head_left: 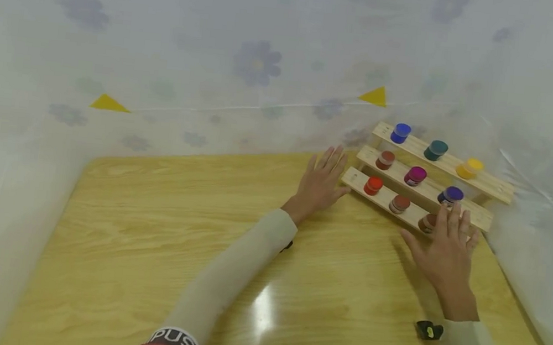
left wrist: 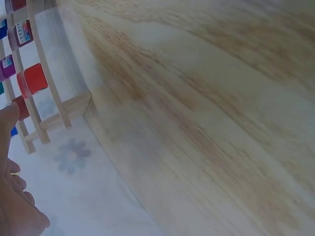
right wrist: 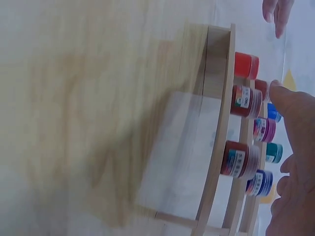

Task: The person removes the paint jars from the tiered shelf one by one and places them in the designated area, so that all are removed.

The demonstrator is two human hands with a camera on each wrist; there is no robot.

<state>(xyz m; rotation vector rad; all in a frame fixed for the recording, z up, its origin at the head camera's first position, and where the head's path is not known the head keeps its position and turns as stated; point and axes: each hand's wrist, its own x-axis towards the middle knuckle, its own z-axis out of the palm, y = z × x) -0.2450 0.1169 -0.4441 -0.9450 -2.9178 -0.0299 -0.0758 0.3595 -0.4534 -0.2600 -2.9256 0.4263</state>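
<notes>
A three-tier wooden rack (head_left: 354,176) with small paint jars stands at the right of the table. Its front tier carries a red jar (head_left: 373,185), a brown jar (head_left: 399,204) and a darker brown jar (head_left: 426,223). My left hand (head_left: 319,186) lies beside the rack's left end, fingers straight and holding nothing. Fingers extended, my right hand (head_left: 444,254) is over the front right of the rack and partly hides the darker brown jar; whether it touches is unclear. The right wrist view shows that hand (right wrist: 295,152) with labelled jars beyond its thumb.
Magenta (head_left: 415,176) and dark blue (head_left: 451,196) jars are on the middle tier; blue (head_left: 401,133), teal (head_left: 436,150) and yellow (head_left: 469,168) ones stand at the back. A flowered plastic sheet (head_left: 207,66) surrounds the wood-grain table (head_left: 152,221). Yellow triangles (head_left: 375,96) mark the sheet.
</notes>
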